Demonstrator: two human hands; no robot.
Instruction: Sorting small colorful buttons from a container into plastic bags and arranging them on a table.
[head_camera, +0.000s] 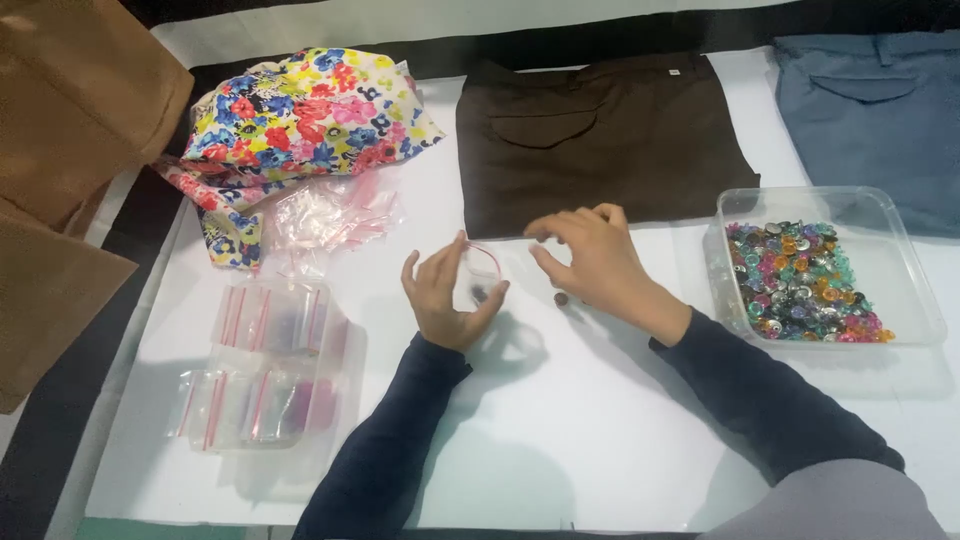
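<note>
The left hand (447, 296) pinches a small clear zip bag (478, 279) by its red-striped mouth just above the white desk (560, 430) — thin, limp, slippery film, best held at that stiffer rim. The right hand (590, 262) hovers beside it, fingers loosely curled, holding nothing I can tell. A dark button (561, 298) lies near. Farther right, a tray (905, 260) of buttons.
</note>
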